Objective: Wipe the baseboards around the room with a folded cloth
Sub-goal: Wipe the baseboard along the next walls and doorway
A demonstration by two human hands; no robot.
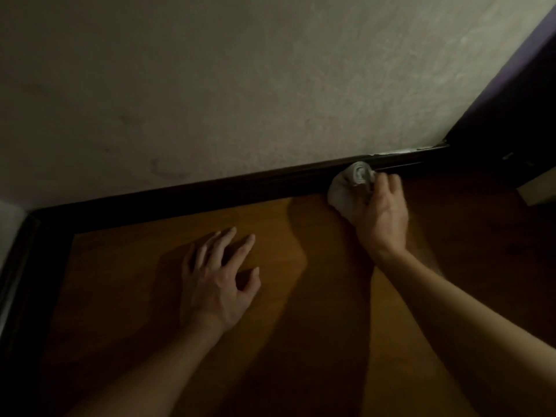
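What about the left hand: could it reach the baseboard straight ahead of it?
Probably yes: the left hand rests with fingers spread on the floor, and only bare floor lies between it and the baseboard.

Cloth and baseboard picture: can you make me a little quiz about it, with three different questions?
1. Pick one: the right hand presses the pale cloth against A) a chair leg, B) the dark baseboard, C) a window.
2. True or false: the left hand holds a second cloth.
3. Fill in: the left hand's fingers are spread over the wooden ____.

Key: 1 B; 2 false, it holds nothing; 3 floor.
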